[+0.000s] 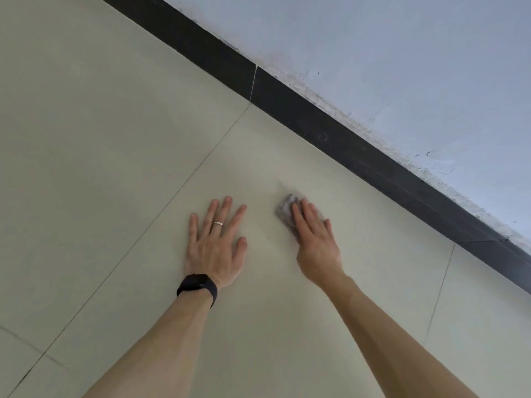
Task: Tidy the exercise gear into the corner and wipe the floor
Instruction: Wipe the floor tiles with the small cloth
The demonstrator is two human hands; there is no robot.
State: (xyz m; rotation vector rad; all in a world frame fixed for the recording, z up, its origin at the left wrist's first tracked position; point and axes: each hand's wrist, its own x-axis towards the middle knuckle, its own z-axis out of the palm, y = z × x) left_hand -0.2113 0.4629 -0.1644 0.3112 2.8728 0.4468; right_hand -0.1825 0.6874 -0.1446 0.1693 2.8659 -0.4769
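The left hand (216, 242) is laid flat on the tiled floor (100, 145), fingers spread, gripping nothing. The right hand (314, 239) is pressed flat on a grey cloth (285, 209), blurred, near the black skirting (339, 139) at the floor's far edge.

Small grey crumpled cloth (286, 211): motion-blurred, weave and edges unreadable; most of it hidden under the flat right hand (314, 235), only the far end showing past the fingertips. Right hand's own outline soft with blur. Both bare forearms cut off by bottom edge. Black skirting strip (344, 145) and pale blue-grey painted wall (402, 67) run out of frame top and right. Black wrist band (198, 285): face unreadable.
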